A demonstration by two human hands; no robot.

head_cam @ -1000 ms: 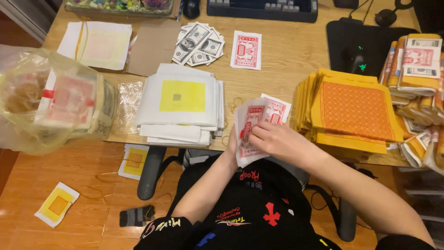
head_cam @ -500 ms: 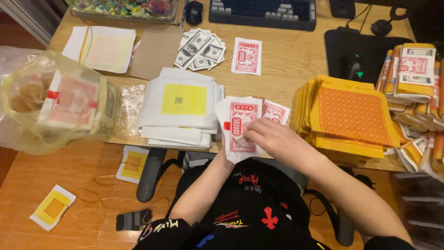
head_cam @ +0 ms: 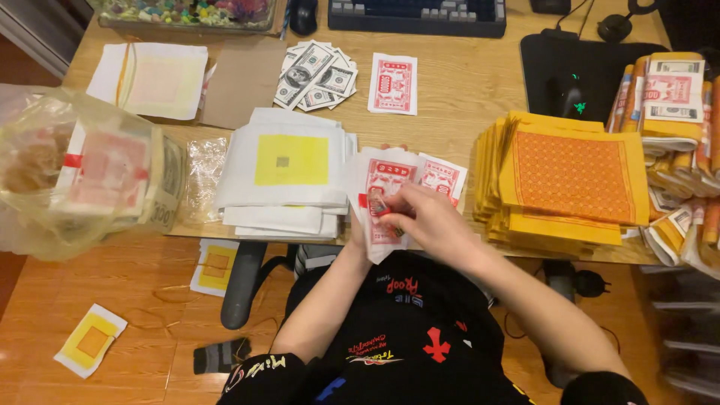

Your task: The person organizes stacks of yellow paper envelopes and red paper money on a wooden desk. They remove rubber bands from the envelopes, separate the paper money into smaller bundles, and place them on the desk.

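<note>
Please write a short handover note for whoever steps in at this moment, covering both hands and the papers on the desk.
Left hand: mostly hidden under the fanned red-and-white paper notes, holding them from below.
Right hand: on top of the fan, fingers pinching one note.
White sheets with yellow squares are stacked left of the fan, orange sheets right of it.
One red note and some green bills lie farther back on the desk.
Done: notes fanned out.
Left: cannot tell.
</note>
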